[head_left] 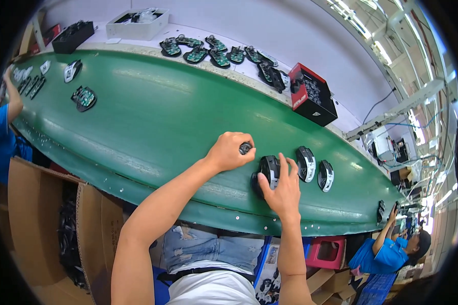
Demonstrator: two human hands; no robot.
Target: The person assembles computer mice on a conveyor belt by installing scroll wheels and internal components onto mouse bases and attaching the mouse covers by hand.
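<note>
While the left hand [229, 151] curled its fingers [243, 138] around a small dark object [246, 148], the right hand [284, 193] spread fairly wide. Its thumb lay against a black casing [270, 168].

Pink stool [322, 263], lower right; blue-shirted co-worker [379, 255] just beyond.

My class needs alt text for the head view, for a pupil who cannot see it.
A person's left hand grips a small dark part while the right hand is at a black casing on a green worktop. Two more casings sit to the right; circuit boards line the far ledge.
</note>
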